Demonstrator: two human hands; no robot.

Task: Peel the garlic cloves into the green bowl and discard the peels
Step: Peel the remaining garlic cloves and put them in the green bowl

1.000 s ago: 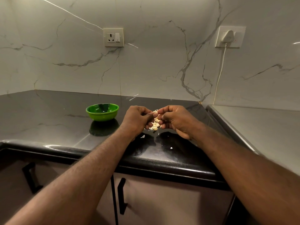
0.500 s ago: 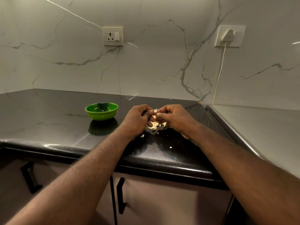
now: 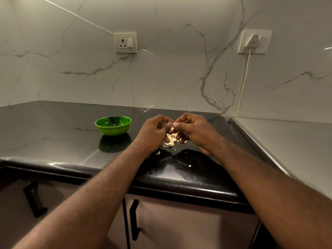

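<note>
**Carefully: skin is picked from a single clove, well short of the bowl**

The step in hand is judged to be the peeling itself. A small pale clove (image 3: 172,124) is pinched where the two sets of fingertips meet; it is too small for skin to be told from flesh. The left hand (image 3: 154,133) is curled tight, knuckles up, and serves as the anchor. The right hand (image 3: 195,131) is bent at the wrist, with thumb and forefinger closed on the same clove. Both forearms are stretched forward over the countertop (image 3: 53,130), and the hands are raised just above it.

For the peel to come away cleanly, the clove is best held firmly on one side while the loose edge is drawn off in one strip, not in crumbs. The work is best kept low over the garlic cloves (image 3: 171,139) heaped beneath the fingers, so that scraps (image 3: 189,165) are not scattered further.

The green bowl (image 3: 113,129) stands apart to the left; no clove is seen in it.
</note>
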